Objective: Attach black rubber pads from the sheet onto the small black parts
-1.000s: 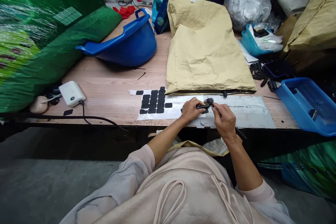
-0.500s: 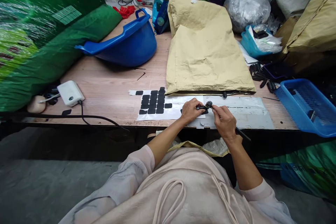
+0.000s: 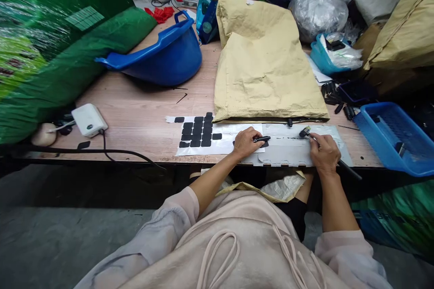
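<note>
Along the counter's front edge: white sheet, black patches in rows at its left. Left hand over sheet's right end, grip closed on a small black rod-like piece. Farther right, right hand grasping a hammer, head over grey board, handle jutting past front edge. Blue plastic basket toward front right corner.

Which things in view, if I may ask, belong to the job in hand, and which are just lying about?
In use, it seems:
- hammer, in the right hand
- small black part, in the left hand
- white sheet, beneath the left hand
- grey board, below the hammer

Apparently just lying about:
- blue basin
- white box
- red material
</note>
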A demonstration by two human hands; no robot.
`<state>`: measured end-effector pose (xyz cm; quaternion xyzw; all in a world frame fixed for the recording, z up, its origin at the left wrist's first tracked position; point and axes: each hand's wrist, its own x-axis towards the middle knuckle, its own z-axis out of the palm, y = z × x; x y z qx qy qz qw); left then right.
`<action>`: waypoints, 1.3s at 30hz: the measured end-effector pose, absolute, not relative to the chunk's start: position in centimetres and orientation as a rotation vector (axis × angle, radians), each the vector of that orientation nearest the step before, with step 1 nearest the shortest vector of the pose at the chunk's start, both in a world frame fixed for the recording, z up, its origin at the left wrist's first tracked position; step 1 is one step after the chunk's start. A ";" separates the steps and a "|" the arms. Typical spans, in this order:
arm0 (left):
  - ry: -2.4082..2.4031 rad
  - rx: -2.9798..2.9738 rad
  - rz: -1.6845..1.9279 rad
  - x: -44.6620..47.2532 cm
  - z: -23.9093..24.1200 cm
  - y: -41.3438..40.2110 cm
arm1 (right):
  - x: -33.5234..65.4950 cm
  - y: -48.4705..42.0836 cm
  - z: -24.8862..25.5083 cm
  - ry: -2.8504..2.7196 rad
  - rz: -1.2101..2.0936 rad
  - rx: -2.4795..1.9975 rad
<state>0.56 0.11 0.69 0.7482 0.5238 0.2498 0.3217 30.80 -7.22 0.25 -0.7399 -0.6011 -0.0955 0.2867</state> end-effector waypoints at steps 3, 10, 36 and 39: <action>1.357 2.004 0.655 0.5 0.5 0.4 | 31.9 -7.1 -0.9 -1.602 -0.266 -1.987; 1.110 2.155 0.746 -0.6 1.2 -2.0 | 31.6 -7.0 -1.2 -1.593 -0.242 -2.034; 0.904 2.037 -0.134 -1.2 4.9 -7.2 | 30.7 -7.2 -1.0 -1.553 -0.281 -2.092; 0.997 2.041 0.096 2.6 6.4 -3.1 | 30.7 -7.2 -1.1 -1.550 -0.278 -2.088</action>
